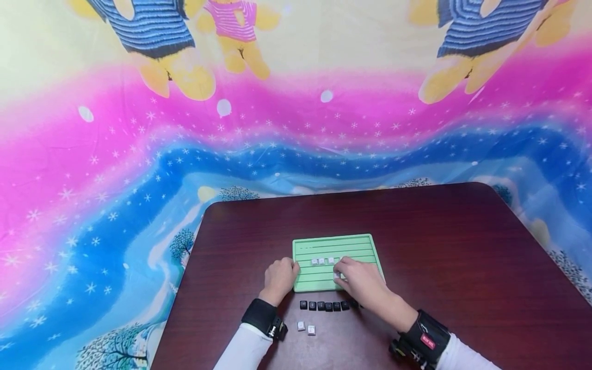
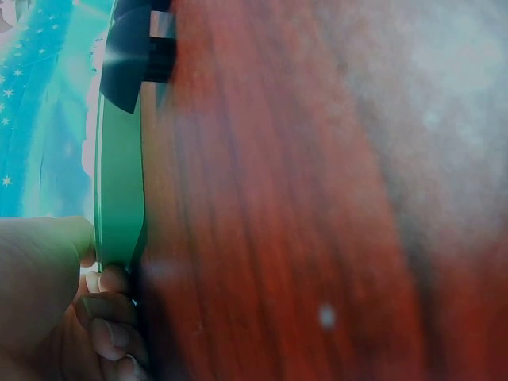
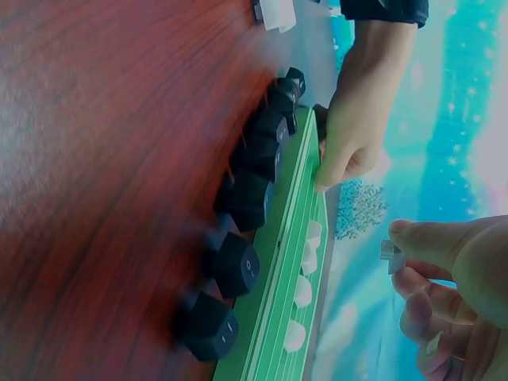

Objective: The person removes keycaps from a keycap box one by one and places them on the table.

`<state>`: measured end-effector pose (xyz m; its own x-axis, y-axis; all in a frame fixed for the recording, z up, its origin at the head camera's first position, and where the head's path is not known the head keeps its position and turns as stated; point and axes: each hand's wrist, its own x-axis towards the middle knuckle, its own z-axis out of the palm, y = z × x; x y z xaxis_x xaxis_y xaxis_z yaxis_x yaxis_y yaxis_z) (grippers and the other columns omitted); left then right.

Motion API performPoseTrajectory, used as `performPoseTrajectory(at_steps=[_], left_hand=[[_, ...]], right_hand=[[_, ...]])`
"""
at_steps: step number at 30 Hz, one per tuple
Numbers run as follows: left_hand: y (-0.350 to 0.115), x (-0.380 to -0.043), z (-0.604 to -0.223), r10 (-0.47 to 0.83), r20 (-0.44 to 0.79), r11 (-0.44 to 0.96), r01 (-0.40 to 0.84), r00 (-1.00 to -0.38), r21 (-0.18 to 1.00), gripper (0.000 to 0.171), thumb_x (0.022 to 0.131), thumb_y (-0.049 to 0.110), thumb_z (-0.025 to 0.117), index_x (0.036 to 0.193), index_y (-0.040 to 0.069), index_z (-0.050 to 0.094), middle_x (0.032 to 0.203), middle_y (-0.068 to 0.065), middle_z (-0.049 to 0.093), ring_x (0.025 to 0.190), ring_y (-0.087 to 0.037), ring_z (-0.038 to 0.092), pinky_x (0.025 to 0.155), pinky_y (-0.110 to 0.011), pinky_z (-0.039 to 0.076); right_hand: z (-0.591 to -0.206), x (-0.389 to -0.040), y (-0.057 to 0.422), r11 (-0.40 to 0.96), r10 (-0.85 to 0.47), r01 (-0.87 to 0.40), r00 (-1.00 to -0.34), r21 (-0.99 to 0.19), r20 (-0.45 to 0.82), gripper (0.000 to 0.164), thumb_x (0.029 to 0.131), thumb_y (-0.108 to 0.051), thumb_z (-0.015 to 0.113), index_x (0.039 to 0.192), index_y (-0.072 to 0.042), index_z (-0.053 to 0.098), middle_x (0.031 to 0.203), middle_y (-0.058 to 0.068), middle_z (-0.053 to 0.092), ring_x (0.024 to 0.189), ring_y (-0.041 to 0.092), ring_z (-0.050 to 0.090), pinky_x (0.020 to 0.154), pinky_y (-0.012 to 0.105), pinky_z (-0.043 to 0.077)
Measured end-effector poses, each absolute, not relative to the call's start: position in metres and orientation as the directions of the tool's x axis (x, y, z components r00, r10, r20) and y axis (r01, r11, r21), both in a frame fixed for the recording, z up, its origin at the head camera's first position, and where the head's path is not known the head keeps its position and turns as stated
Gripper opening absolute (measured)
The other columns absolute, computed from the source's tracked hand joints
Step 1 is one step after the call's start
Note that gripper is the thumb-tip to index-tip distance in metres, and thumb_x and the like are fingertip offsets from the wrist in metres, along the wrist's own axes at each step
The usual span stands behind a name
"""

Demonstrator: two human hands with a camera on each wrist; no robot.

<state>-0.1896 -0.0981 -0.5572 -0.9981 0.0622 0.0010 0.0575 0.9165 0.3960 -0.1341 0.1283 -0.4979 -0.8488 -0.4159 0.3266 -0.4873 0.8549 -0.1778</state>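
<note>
A green ridged tray (image 1: 333, 285) lies on the table, with several white keycaps (image 1: 321, 261) in a row across its middle. My left hand (image 1: 279, 277) grips the tray's left edge; in the left wrist view its thumb (image 2: 75, 238) is on one side of the rim and the fingers are curled at the other. Above the tray's right part, my right hand (image 1: 365, 280) pinches a white keycap (image 3: 390, 252) between thumb and fingertips. Along the tray's near side runs a line of black keycaps (image 1: 321, 306), its right end partly hidden by my right hand.
Two loose white keycaps (image 1: 311, 330) lie nearer to me than the black row. Everything rests on a dark reddish-brown table (image 1: 444, 246). A printed cloth (image 1: 296, 123) hangs behind the table. Each wrist wears a black strap (image 1: 427, 336) with a camera.
</note>
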Motion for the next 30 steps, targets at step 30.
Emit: performPoseTrajectory(at_steps=[30], left_hand=[[-0.099, -0.191, -0.561, 0.056, 0.018, 0.929, 0.059, -0.998, 0.364, 0.045, 0.099, 0.028, 0.056, 0.058, 0.018, 0.043, 0.053, 0.004, 0.035, 0.047, -0.015, 0.041, 0.047, -0.031, 0.030]], right_hand=[[-0.509, -0.107, 0.106, 0.769, -0.523, -0.604, -0.783, -0.210, 0.335, 0.016, 0.081, -0.026, 0.082, 0.089, -0.020, 0.070, 0.083, -0.011, 0.061, 0.063, 0.004, 0.057, 0.052, 0.022, 0.042]])
